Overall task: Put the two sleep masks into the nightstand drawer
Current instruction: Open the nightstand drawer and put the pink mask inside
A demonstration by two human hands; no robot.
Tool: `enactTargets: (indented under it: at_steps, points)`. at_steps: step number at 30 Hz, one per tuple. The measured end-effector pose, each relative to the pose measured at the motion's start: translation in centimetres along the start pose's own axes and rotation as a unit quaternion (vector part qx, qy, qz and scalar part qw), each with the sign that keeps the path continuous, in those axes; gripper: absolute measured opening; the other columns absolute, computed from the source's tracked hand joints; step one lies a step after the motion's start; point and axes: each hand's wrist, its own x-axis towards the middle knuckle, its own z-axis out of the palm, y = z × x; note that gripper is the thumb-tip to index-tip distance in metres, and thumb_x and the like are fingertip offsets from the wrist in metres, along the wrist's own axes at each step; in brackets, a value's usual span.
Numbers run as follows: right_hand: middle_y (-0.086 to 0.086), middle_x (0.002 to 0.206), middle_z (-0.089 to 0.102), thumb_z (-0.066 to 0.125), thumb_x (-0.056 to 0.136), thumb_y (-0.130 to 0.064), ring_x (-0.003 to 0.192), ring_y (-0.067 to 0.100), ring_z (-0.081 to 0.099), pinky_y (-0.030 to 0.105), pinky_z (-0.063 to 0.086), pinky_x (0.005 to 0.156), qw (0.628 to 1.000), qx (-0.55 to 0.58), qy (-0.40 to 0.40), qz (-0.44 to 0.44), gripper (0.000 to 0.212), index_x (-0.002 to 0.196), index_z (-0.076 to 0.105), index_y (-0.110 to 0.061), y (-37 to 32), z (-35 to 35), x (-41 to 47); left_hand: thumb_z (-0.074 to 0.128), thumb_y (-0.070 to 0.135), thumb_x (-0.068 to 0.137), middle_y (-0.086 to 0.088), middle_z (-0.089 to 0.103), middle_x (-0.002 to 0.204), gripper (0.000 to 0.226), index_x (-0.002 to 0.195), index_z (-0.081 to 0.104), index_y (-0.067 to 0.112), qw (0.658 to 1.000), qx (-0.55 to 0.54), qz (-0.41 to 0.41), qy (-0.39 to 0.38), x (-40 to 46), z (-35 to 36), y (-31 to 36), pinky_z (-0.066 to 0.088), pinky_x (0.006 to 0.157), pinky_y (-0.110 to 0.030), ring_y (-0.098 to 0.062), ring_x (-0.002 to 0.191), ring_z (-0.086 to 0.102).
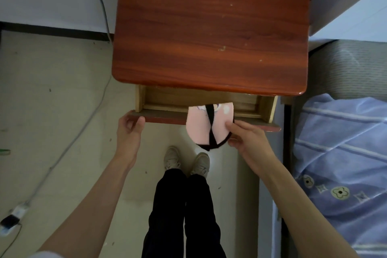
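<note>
A reddish wooden nightstand (pixel 209 27) fills the top centre, and its drawer (pixel 165 100) is pulled partly out toward me. My left hand (pixel 129 130) grips the drawer's front edge at its left end. My right hand (pixel 245 136) pinches a pink sleep mask (pixel 199 130) with a black strap. The mask hangs over the drawer's front edge, its upper end inside the drawer. A black edge shows beneath the pink mask at the bottom; I cannot tell whether that is a second mask.
A bed with a blue striped cover (pixel 339 153) lies close on the right. A white cable (pixel 69 146) runs across the pale floor to a power strip (pixel 16 213) at lower left. My shoes (pixel 186 161) stand just below the drawer.
</note>
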Motion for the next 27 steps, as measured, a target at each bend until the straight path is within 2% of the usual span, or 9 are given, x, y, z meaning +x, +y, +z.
enactTargets:
  at_steps: [4,9,14,16,18,20,22,25,27]
  points:
    - [0.012,0.082,0.064,0.062,0.082,-0.005,0.067,0.017,0.061,0.018,0.055,0.057,0.999,0.021,-0.007,0.044,0.008,0.084,0.063,0.002,-2.0,5.8,3.1,0.051,0.011,0.090,-0.023,0.050,0.133,0.042,0.129,0.038,0.006,1.000,-0.001,-0.005,-0.005,0.1,-0.3,0.1,0.035,0.110,-0.040,-0.032,0.126,0.045]
    - [0.008,0.080,0.061,0.062,0.081,0.001,0.067,0.018,0.062,0.034,0.057,0.079,0.997,0.020,0.056,0.046,0.012,0.070,0.057,-0.002,-2.6,10.0,7.5,0.052,0.011,0.090,-0.015,0.053,0.131,0.043,0.130,0.036,0.007,1.000,-0.015,-0.004,-0.017,0.0,-0.4,0.2,0.038,0.100,-0.026,-0.016,0.114,0.051]
    - [0.004,0.078,0.063,0.057,0.085,-0.004,0.069,0.018,0.062,0.041,0.053,0.090,0.993,-0.057,0.095,0.039,0.021,0.066,0.054,-0.012,-1.4,11.9,10.8,0.052,0.010,0.089,-0.013,0.051,0.132,0.045,0.131,0.035,0.008,1.000,-0.027,-0.008,-0.014,0.1,-0.5,0.0,0.034,0.105,-0.026,-0.012,0.116,0.048]
    - [0.011,0.090,0.067,0.054,0.086,-0.008,0.083,0.024,0.064,0.043,0.052,0.091,0.988,-0.115,0.096,0.025,0.014,0.073,0.059,-0.007,-1.1,12.6,11.8,0.052,0.010,0.089,-0.013,0.051,0.133,0.045,0.131,0.035,0.008,0.999,-0.028,-0.008,-0.014,0.2,-0.5,0.0,0.034,0.104,-0.025,-0.012,0.117,0.048]
    - [0.013,0.101,0.065,0.051,0.087,-0.008,0.091,0.026,0.064,0.041,0.052,0.088,0.984,-0.150,0.096,0.029,0.011,0.093,0.060,-0.006,-0.8,13.0,12.5,0.052,0.010,0.089,-0.012,0.049,0.136,0.046,0.132,0.034,0.009,1.000,-0.020,-0.010,-0.017,0.2,-0.5,0.0,0.034,0.103,-0.022,-0.014,0.123,0.047]
    - [0.014,0.109,0.063,0.049,0.087,-0.010,0.097,0.028,0.061,0.036,0.051,0.084,0.970,-0.224,0.091,0.026,0.011,0.092,0.058,-0.009,-0.7,13.0,12.6,0.051,0.012,0.090,-0.011,0.048,0.137,0.046,0.133,0.033,0.010,1.000,-0.003,-0.012,-0.022,0.2,-0.6,0.1,0.033,0.101,-0.020,-0.015,0.127,0.044]
    - [0.017,0.108,0.064,0.045,0.088,-0.011,0.099,0.032,0.059,0.035,0.047,0.079,0.945,-0.310,0.103,0.004,0.016,0.083,0.059,-0.008,-1.0,12.9,11.9,0.051,0.015,0.090,-0.009,0.047,0.138,0.047,0.133,0.033,0.011,0.999,0.032,-0.012,-0.029,0.1,-0.8,0.4,0.033,0.099,-0.020,-0.015,0.128,0.042]
    - [0.015,0.092,0.059,0.044,0.089,-0.014,0.084,0.027,0.053,0.031,0.041,0.070,0.936,-0.343,0.079,-0.019,0.025,0.100,0.062,-0.001,-1.4,12.7,9.5,0.052,0.021,0.090,-0.009,0.045,0.140,0.048,0.133,0.033,0.012,0.994,0.100,-0.017,-0.040,0.4,-1.3,1.0,0.032,0.103,-0.024,-0.016,0.131,0.039]
    - [0.015,0.095,0.061,0.045,0.090,-0.016,0.086,0.029,0.055,0.030,0.040,0.070,0.925,-0.374,0.057,-0.037,0.028,0.110,0.060,-0.004,-1.4,12.4,7.3,0.050,0.026,0.090,-0.009,0.043,0.143,0.049,0.135,0.033,0.014,0.984,0.165,-0.027,-0.056,0.4,-1.8,1.7,0.031,0.108,-0.031,-0.019,0.133,0.038]
